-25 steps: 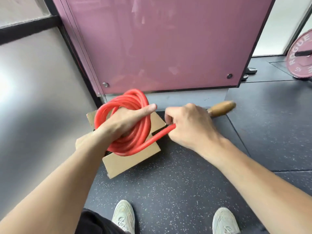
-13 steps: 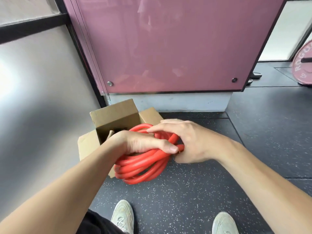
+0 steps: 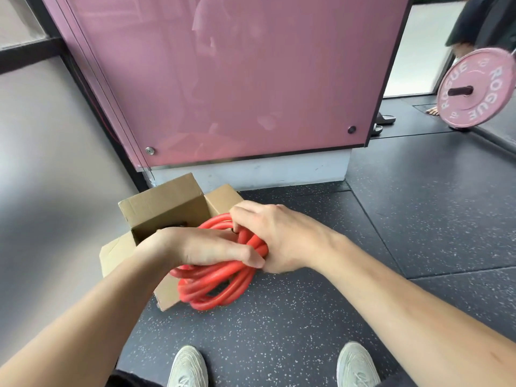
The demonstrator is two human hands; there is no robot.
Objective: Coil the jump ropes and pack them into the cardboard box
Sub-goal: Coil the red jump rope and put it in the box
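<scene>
**Both hands on the coiled red rope, at the open box**

Far left: grey frosted wall (image 3: 42,191), blurred.

Next, the cardboard box (image 3: 162,205) stands on the floor (image 3: 279,331), flaps up and open, close to the base of the pink panel (image 3: 237,79). The inside is dark and I can't tell what's in there.

My left hand (image 3: 201,247) comes in from lower left, palm down. Its fingers are curled over the top strands of the jump rope (image 3: 215,289) and gripping them, with the fingertips pointing right.

The rope is red, thick, and wound in several loops. It's held in the air between my two hands, in front of the box's near right corner. The lower loops hang down and overlap the box's front edge in this view. It isn't inside the box. I can't tell whether it touches the cardboard.

My right hand (image 3: 279,241) comes in from the right, fingers curled round the bundle's upper right side and clamping the strands together. It's just beside my left fingertips, about touching.

Bottom edge: my left shoe (image 3: 187,368) and right shoe (image 3: 356,364), pale sneakers on the dark speckled rubber tiles.

Right of the panel: a dark slide sandal (image 3: 385,118) at the panel's corner.

Far right: a pink ROGUE weight plate (image 3: 474,90), upright on the floor, well apart from the box.
</scene>
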